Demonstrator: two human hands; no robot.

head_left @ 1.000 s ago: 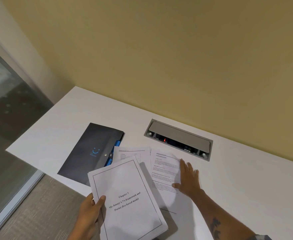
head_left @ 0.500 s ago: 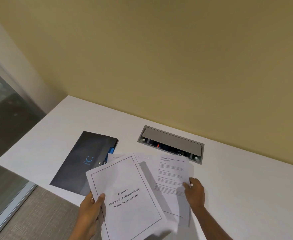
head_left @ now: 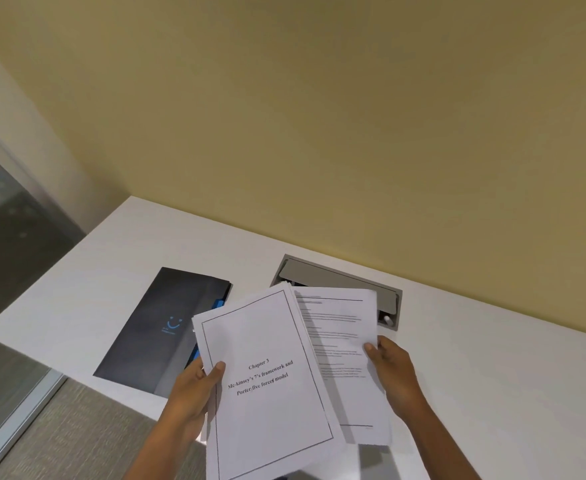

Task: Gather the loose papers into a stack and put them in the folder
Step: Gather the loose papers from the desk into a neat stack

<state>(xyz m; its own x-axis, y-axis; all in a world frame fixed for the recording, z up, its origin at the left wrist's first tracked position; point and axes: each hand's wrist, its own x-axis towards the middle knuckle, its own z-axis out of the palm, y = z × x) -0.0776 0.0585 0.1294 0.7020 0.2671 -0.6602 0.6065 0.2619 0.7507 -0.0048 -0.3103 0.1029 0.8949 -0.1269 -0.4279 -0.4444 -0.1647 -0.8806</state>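
Above a white desk point(head_left: 492, 375), a person's left hand point(head_left: 194, 393) grips the near left edge of a bundle of papers point(head_left: 267, 375), thumb pressed on the top sheet and the fingers hidden beneath. That top sheet is a bordered title page reading "Chapter 3" (with lines about a framework and a five forces model under it). Opposite, the right hand point(head_left: 393, 372) pinches the right edge of a printed page point(head_left: 340, 341) of dense text, thumb on top; this page sits partly tucked under the title page and fans out to the right, so the two are not squared together. Both are held up off the desk, tilted toward the camera.

Just left of the papers, a dark folder point(head_left: 160, 327) lies flat on the desk, a small blue smile printed on its cover and a strip of blue showing along its right edge. Behind the papers, a grey cable box point(head_left: 350, 282) is set into the desk near a yellow wall point(head_left: 319, 116), its near edge covered by the raised sheets. At far left, a glass panel point(head_left: 7, 237) runs down beside the desk.
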